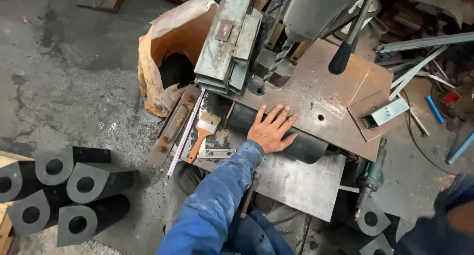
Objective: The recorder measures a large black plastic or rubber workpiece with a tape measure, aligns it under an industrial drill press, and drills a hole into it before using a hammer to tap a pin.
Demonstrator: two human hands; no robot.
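Workshop — rusty steel table point(345, 94) | left hand point(270, 129) flat, fingers apart, on black rubber block point(306, 146)

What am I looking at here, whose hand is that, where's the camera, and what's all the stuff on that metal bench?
The one picture comes from a camera worn on a person's head, looking down at a workshop bench. The person's left hand, in a blue sleeve, lies flat on a long black rubber block that rests on a rusty steel plate. It presses; it does not grip. The right hand is out of view. Above stands a drill press with a black-knobbed lever. Left of the hand lie a paintbrush with an orange handle, and a tape measure strip. On the floor, left, are stacked black rubber blocks with round holes, and behind the bench an open paper sack.
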